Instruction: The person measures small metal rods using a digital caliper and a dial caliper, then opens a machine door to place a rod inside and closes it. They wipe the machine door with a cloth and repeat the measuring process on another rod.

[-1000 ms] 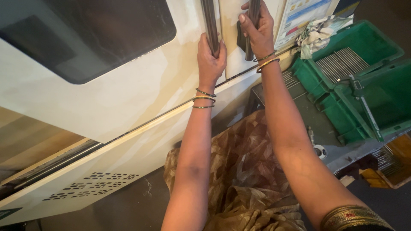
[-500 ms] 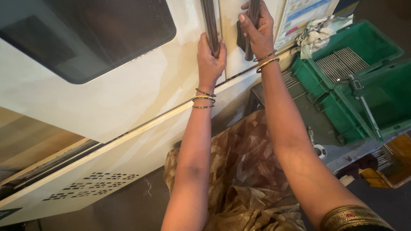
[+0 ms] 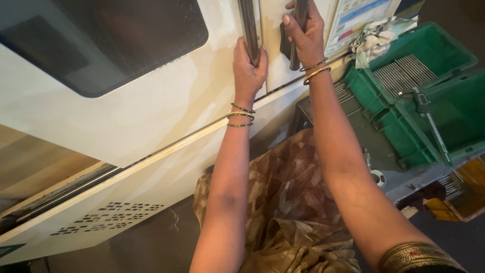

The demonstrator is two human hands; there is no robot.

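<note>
Two cream machine doors (image 3: 151,101) meet at a vertical seam, each with a dark metal bar handle. My left hand (image 3: 248,65) is closed around the left door handle (image 3: 248,25). My right hand (image 3: 304,35) grips the right door handle (image 3: 299,15), thumb pointing up. Both arms reach forward and wear thin bangles at the wrist. The left door has a large dark window (image 3: 101,40). The doors look shut together, with only a narrow line between them.
Green plastic bins (image 3: 429,96) stand at the right, one holding thin metal rods (image 3: 404,73). A crumpled cloth (image 3: 376,38) lies on the bin edge. A printed chart (image 3: 361,15) hangs on the right door. An orange crate (image 3: 465,192) sits lower right.
</note>
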